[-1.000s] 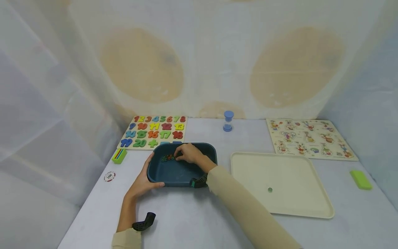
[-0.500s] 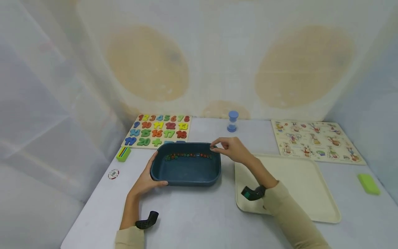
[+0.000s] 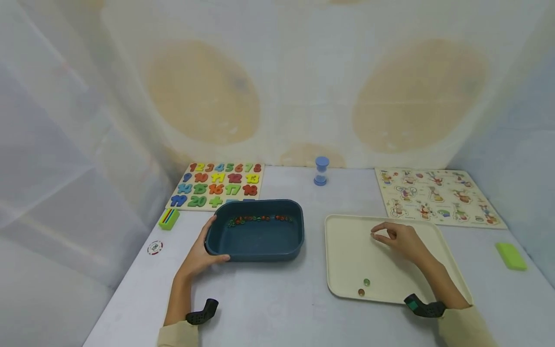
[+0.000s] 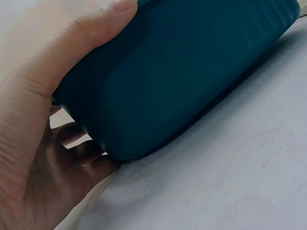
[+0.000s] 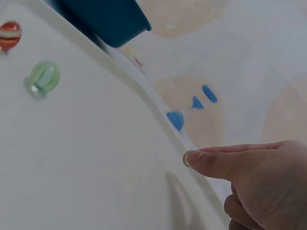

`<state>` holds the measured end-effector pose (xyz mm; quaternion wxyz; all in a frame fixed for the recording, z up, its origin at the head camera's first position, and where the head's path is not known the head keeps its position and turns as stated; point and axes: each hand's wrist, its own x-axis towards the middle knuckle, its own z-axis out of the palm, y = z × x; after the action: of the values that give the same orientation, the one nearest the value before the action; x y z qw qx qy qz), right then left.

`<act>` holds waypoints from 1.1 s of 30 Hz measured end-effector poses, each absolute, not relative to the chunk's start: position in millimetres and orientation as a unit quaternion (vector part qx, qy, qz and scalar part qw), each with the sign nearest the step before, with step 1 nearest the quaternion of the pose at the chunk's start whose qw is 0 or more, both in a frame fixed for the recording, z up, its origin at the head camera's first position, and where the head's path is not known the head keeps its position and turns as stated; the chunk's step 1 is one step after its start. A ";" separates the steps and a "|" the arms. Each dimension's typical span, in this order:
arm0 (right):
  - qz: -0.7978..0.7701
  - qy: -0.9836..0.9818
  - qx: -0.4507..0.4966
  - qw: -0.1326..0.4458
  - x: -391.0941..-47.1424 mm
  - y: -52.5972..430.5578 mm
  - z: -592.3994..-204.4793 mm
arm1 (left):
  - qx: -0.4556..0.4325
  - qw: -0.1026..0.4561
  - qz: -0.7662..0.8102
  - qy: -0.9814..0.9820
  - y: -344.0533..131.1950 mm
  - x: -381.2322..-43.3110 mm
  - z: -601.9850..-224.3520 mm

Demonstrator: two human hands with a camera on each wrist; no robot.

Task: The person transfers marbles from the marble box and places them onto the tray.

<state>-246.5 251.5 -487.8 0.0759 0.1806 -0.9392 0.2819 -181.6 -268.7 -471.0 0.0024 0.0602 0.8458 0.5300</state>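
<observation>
A dark blue plastic tub point(image 3: 260, 253) stands left of centre on the table, with a row of several green and orange marbles point(image 3: 250, 218) along its far inner side. My left hand point(image 3: 198, 255) grips the tub's left end, thumb over the near rim and fingers around the side. Over a cream tray point(image 3: 347, 250), my right hand point(image 3: 403, 241) pinches a small marble point(image 5: 185, 159) between thumb and forefinger; its colour is mostly hidden by the fingertips. A green marble point(image 5: 45, 76) and an orange-red marble point(image 5: 9, 34) lie apart in the tray's near left part.
Behind the tub lies a number puzzle board point(image 3: 217, 185). A blue sand timer point(image 3: 321, 171) stands at the back. Further right are a picture puzzle board point(image 3: 438, 197) and a green block point(image 3: 510, 256). A striped green block point(image 3: 168, 219) and a round chip point(image 3: 154, 247) sit left.
My right hand has come out of the tub, crossed its right rim and moved right over the tray with a marble. The left hand keeps its grip on the tub.
</observation>
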 end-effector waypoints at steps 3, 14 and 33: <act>0.280 -0.944 0.168 0.053 -242.2 257.1 -493.7 | 0.064 0.001 0.536 0.842 -267.2 -181.2 -470.2; 0.329 -0.912 0.226 0.097 -254.7 218.4 -469.2 | 0.067 0.005 0.540 0.839 -264.5 -182.2 -468.7; 0.347 -0.863 0.366 -0.037 -318.2 -13.6 -433.7 | 0.068 0.008 0.540 0.839 -266.4 -181.0 -467.7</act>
<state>-318.2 -13.6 -433.7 -0.0367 0.3656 -0.8627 0.3474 -181.0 -266.4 -467.7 0.0077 0.0682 0.8388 0.5402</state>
